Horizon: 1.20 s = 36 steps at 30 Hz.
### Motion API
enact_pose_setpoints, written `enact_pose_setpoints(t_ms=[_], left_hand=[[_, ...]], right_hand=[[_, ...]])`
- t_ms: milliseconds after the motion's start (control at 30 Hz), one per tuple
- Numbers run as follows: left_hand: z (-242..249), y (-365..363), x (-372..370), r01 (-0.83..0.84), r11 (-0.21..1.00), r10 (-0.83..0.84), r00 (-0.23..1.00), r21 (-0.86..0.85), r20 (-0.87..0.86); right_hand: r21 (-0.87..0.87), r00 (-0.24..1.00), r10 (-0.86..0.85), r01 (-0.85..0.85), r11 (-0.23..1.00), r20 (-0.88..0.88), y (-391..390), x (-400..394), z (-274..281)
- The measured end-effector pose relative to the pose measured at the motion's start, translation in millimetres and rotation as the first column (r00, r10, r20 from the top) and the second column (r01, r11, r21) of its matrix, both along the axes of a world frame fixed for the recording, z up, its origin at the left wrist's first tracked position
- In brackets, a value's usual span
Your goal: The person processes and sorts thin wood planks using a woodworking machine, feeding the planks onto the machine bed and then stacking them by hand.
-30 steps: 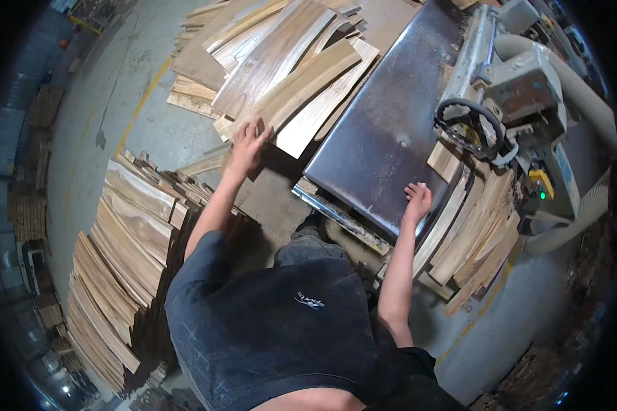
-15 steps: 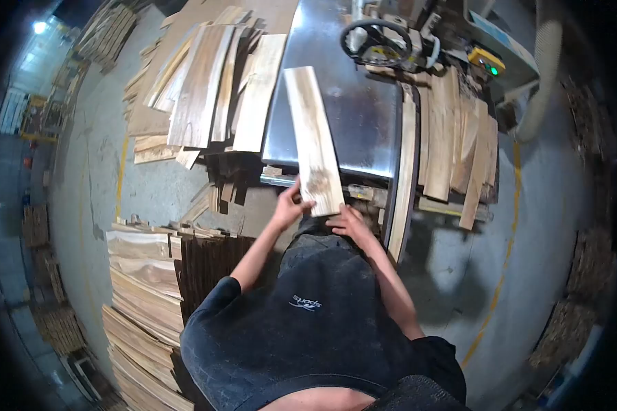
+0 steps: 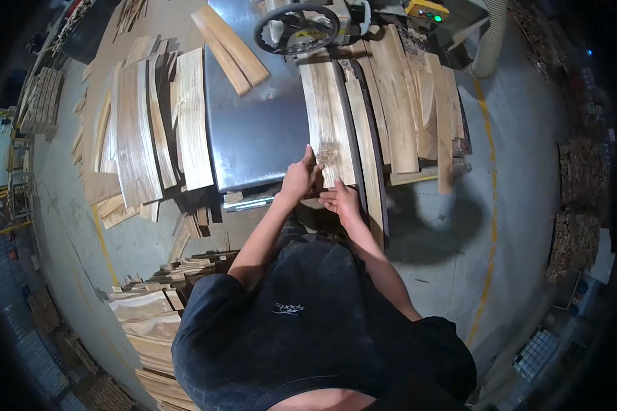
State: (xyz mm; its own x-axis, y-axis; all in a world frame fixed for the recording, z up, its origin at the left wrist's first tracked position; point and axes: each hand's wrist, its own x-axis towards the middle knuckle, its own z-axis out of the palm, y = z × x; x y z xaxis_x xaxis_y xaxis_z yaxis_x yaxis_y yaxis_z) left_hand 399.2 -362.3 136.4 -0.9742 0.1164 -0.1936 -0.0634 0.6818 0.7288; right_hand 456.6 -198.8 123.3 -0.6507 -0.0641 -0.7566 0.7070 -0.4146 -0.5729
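A pale wooden board (image 3: 325, 116) with a dark knot near its close end lies flat along the right side of the metal machine table (image 3: 253, 137). Its far end reaches to the machine below a black handwheel (image 3: 296, 29). My left hand (image 3: 299, 179) is at the board's near left corner, index finger along the edge and the other fingers curled. At the near end, my right hand (image 3: 343, 203) touches the board with its fingertips, fingers partly bent. A dark-edged rail (image 3: 367, 144) with a light strip runs just right of the board.
Two narrow wood strips (image 3: 230, 51) lie on the far left of the metal table. Stacked boards (image 3: 137, 130) stand at its left, more boards (image 3: 397, 96) at its right. A wood pile (image 3: 147, 315) sits low on the left. A yellow control box (image 3: 428, 9) and hose (image 3: 490, 41) are at back right.
The board, held tilted over the table's near edge before, now lies flat farther right against the rail. Both hands moved with it. My view has shifted, and two strips now show on the table.
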Motion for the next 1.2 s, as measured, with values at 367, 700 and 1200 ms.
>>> enact_pose_setpoints(t_ms=[367,700,1200], left_hand=[[59.9,-55.6,-144.3,-0.683,0.701,0.517,0.685,-0.206,-0.513],[18.5,-188.7,-100.3,-0.475,0.025,0.530,0.752,0.879,0.391],[40.4,-102.9,58.7,-0.322,0.940,0.252,0.878,-0.115,-0.406]], right_hand=[[0.347,0.990,-0.100,0.060,0.936,0.099,-42.1,-119.1,9.9],[0.265,0.999,0.039,-0.044,0.963,0.027,-44.4,-206.4,-11.2],[0.040,0.613,0.774,-0.779,0.625,-0.156,-51.8,-16.8,37.1]])
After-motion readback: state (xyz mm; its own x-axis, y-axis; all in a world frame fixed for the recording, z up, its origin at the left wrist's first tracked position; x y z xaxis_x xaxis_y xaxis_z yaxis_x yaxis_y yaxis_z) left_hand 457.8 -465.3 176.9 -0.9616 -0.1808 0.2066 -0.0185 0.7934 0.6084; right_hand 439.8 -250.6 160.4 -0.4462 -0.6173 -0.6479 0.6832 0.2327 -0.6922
